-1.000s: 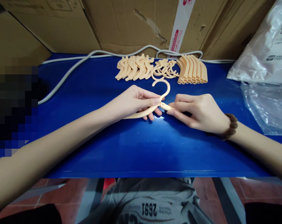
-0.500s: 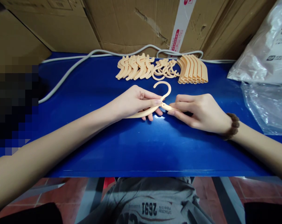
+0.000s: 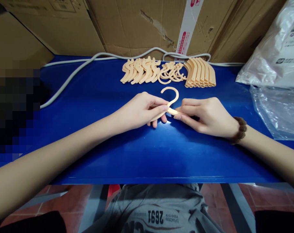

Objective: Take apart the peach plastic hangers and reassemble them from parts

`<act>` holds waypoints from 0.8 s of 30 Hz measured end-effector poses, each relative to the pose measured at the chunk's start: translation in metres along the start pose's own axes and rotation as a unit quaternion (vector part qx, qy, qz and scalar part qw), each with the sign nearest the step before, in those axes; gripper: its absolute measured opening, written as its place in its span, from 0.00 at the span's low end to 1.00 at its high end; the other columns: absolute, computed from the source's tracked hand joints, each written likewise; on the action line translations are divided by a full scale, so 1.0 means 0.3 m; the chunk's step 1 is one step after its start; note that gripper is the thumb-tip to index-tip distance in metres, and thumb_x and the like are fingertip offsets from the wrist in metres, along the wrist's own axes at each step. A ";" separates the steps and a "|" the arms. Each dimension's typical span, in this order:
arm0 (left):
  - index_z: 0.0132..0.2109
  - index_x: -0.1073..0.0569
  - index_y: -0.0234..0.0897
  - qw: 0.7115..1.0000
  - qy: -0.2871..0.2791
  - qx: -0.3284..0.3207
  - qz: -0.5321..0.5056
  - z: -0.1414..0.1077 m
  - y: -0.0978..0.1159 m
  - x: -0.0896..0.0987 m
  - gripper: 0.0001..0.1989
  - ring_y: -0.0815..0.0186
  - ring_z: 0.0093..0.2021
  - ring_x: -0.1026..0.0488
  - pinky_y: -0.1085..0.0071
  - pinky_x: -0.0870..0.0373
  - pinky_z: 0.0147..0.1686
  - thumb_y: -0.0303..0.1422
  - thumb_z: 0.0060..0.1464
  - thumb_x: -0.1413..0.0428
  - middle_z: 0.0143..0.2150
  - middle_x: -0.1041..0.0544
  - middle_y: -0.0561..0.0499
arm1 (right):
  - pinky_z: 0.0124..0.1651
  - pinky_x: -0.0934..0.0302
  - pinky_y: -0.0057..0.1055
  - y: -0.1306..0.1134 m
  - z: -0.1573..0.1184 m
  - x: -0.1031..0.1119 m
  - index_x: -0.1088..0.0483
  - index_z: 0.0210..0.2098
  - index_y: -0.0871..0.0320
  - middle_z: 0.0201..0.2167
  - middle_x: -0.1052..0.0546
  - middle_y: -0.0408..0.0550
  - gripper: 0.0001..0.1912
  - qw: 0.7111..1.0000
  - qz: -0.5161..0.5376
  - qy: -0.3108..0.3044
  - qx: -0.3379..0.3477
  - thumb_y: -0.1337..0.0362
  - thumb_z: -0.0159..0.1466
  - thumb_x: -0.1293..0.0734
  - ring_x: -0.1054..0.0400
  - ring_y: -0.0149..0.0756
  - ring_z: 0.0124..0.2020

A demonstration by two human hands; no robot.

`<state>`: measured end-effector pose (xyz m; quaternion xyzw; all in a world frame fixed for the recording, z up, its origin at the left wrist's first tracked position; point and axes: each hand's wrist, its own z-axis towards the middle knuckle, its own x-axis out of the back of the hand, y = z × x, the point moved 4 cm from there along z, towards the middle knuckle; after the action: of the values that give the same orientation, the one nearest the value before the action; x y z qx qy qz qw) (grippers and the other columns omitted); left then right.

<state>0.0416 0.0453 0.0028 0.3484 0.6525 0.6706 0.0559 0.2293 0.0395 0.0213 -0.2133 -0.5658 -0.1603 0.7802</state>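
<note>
1. Left hand (image 3: 144, 111) rolled slightly, covering more of the hanger (image 3: 173, 102) it pinched.
2. Right hand (image 3: 206, 115) clamped its other side, over the blue table's (image 3: 149, 155) middle.
3. Steady pressure close to the hook (image 3: 178, 94) probably worked best.

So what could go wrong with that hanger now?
The left hand and right hand grip the hanger close together, so a slip might give a pinch. Also, the loose hooks lie heaped just beyond the hanger's hook; a bump could scatter them.
</note>
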 end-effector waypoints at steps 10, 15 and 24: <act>0.52 0.24 0.39 0.890 0.067 -0.113 0.437 -0.033 0.003 -0.019 0.15 0.59 0.36 0.20 0.70 0.46 0.28 0.41 0.71 0.51 0.40 0.16 0.49 | 0.34 0.44 0.31 0.033 -0.007 0.005 0.24 0.38 0.60 0.36 0.21 0.50 0.18 0.998 -0.052 0.017 0.037 0.54 0.75 0.38 0.30 0.34 0.33; 0.48 0.26 0.38 0.876 0.042 -0.085 0.472 -0.029 0.016 -0.023 0.16 0.60 0.30 0.23 0.69 0.48 0.27 0.43 0.72 0.52 0.32 0.19 0.50 | 0.37 0.41 0.34 0.043 -0.002 0.020 0.27 0.35 0.59 0.33 0.22 0.50 0.22 0.995 -0.077 0.051 0.034 0.49 0.75 0.39 0.33 0.38 0.34; 0.46 0.26 0.38 0.873 0.047 -0.074 0.479 -0.037 0.024 -0.018 0.15 0.60 0.29 0.24 0.69 0.51 0.26 0.44 0.71 0.51 0.29 0.21 0.51 | 0.45 0.36 0.41 0.032 -0.005 0.066 0.25 0.40 0.57 0.39 0.20 0.56 0.16 0.986 -0.101 0.125 -0.035 0.55 0.75 0.38 0.30 0.45 0.41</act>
<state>0.0425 0.0323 0.0083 0.5815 0.3558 0.6770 -0.2774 0.2413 0.0469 0.0382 -0.1610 -0.4768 -0.2834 0.8164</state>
